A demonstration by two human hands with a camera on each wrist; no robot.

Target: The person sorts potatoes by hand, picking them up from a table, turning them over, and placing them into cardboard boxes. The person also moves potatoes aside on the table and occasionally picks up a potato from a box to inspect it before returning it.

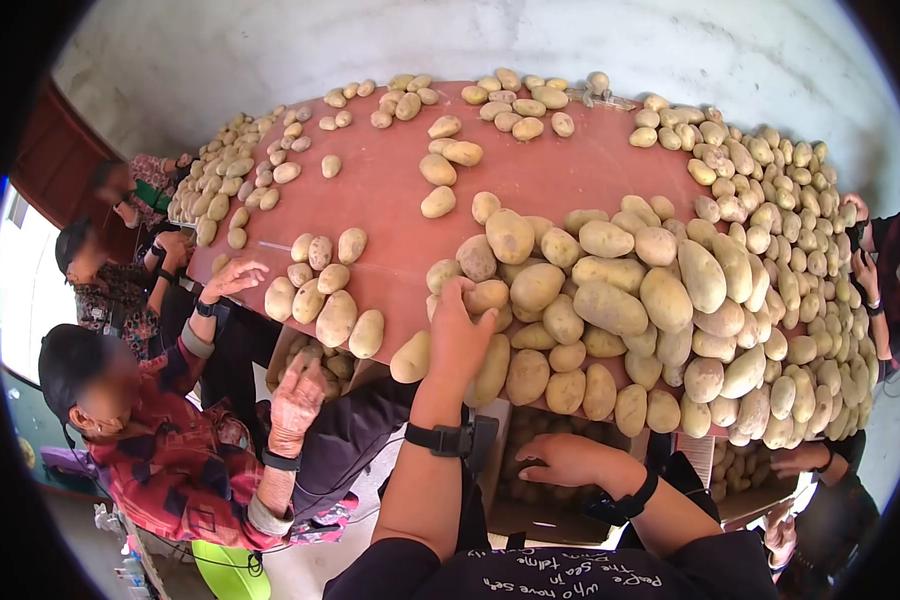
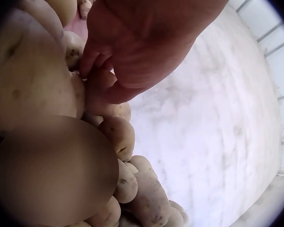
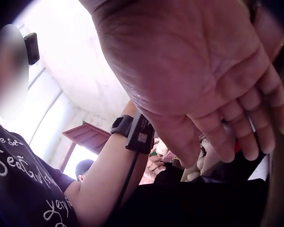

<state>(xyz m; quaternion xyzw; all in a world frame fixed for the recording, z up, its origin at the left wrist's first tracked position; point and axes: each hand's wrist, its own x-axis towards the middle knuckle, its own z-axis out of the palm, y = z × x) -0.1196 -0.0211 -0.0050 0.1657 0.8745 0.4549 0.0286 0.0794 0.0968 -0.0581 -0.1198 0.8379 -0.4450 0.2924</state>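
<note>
at the centre of the head view, the left grip [image 1: 457, 338] pinches a small potato [image 1: 487, 295] at the left edge of the heap [image 1: 612, 307].
tugging it free might unsettle the heap and send plump ovals rolling off the lower edge of the desk [image 1: 390, 205], since rounded sides barely lock; the right grip [image 1: 573, 462], fingers loose and holding nothing, hangs over a cardboard box [image 1: 518, 517] at lower centre. skins look matte, tan, faintly pitted; the desk top is flat, dull red.

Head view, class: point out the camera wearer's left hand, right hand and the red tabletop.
Left hand [image 1: 457, 336], head view: back of the hand.
Right hand [image 1: 572, 462], head view: back of the hand.
Red tabletop [image 1: 600, 163], head view: bare upper surface.
</note>
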